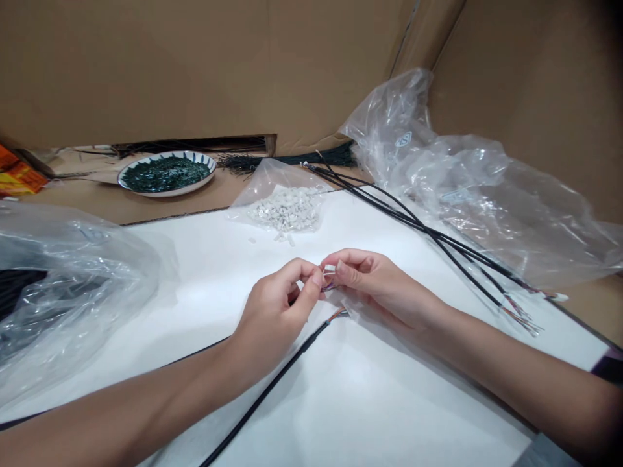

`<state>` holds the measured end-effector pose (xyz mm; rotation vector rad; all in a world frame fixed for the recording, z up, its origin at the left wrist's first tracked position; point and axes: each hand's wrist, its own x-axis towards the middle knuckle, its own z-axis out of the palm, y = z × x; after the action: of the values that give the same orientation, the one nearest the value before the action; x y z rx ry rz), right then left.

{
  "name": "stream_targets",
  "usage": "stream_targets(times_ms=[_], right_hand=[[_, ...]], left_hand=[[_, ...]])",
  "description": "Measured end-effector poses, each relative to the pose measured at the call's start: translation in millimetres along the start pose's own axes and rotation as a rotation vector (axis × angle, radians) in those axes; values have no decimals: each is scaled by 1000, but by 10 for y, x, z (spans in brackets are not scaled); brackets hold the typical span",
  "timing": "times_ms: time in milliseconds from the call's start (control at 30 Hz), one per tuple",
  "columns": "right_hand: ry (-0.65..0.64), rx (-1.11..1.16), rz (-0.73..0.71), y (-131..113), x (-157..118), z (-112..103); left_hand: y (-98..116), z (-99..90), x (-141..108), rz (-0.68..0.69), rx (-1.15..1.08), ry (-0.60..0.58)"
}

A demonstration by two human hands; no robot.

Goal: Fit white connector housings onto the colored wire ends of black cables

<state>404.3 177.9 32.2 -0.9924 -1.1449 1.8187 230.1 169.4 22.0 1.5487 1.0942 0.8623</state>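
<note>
My left hand (275, 311) is closed in a pinch on thin coloured wires (327, 286), a purple one among them. My right hand (382, 282) faces it, thumb and forefinger pressed on a small white connector (329, 267). The fingertips almost meet, and hide where wires and connector come together. Just below lies a black cable (287, 366), its sheath ending in orange and blue wires (335, 314). Beyond my hands, a clear bag holds many small white connectors (289, 209), a few of them loose on the white surface.
Several black cables (413, 220) with bared wire ends lie at the right, beside crumpled clear plastic (477, 181). A plate (168, 188) of small dark green pieces stands at the back left. More plastic (87, 285) covers dark things at left. Cardboard walls (195, 71) surround the table.
</note>
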Motion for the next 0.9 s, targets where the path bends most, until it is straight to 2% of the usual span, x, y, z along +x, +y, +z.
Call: stream_targets(times_ms=[900], right_hand=[[-10,-10,2,13,-10,13]], left_hand=[[-7,-18,20,-12,-66,-46]])
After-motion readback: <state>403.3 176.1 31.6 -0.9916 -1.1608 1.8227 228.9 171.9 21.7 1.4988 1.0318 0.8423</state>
